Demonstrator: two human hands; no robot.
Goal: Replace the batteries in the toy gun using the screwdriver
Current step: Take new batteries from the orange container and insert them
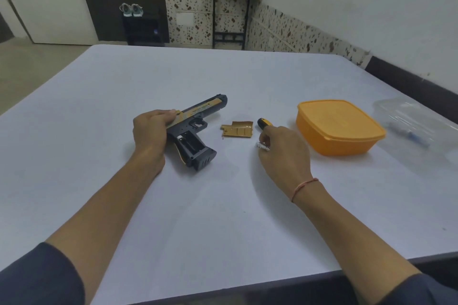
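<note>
1. Toy gun (198,116) lies on its side on the white desk (223,205), left of centre, muzzle pointing away and to the right.
2. Left hand (150,131) grips the rear of the slide, fingers (166,114) curled round it.
3. Battery compartment (189,143) in the grip is open; its contents are too dark to read.
4. Gold cover (237,128) lies on the desk just right of the gun, not touching it.
5. Screwdriver (264,122), with a black-and-yellow handle, lies beside the cover. Its shaft is hidden behind the right hand (285,151).
6. Right hand's fingers are clamped on what looks like a battery (263,146), silver-white. Whether it is one cell or two I cannot tell.
7. Orange lidded box (339,126) sits near the right hand, with a clear plastic container (416,121) beyond it.
</note>
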